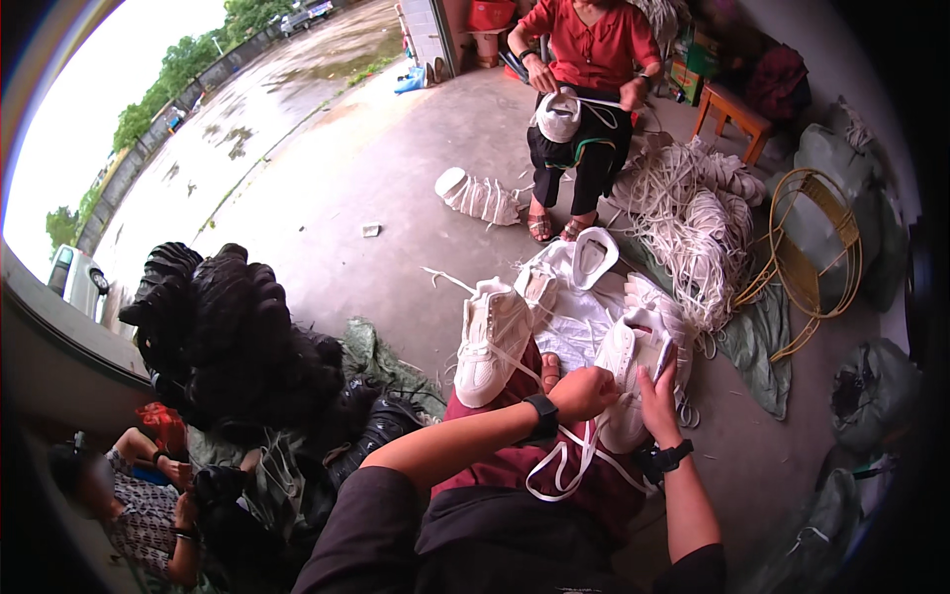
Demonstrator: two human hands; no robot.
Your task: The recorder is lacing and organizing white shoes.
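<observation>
A white sneaker point(620, 368) rests over my lap, its opening facing up. My right hand point(659, 396) grips it along the right side, thumb near the collar. My left hand point(584, 394) is curled closed against the shoe's left side; what its fingers pinch is hidden. Loose white shoelace point(566, 473) loops down below the shoe over my dark red trousers. Another white sneaker point(489, 342) stands on my left thigh, toe toward me, with lace at its front. More white shoes point(594, 255) lie beyond my knees by a white sheet point(579, 322).
Opposite sits a person in red point(599, 40) holding a white shoe point(559, 117). A heap of white laces point(698, 223) lies at right, near a yellow round frame point(807, 247). Black shoes point(228, 346) are piled at left, where another person point(124, 505) works. A bundle of white shoes point(480, 196) lies ahead.
</observation>
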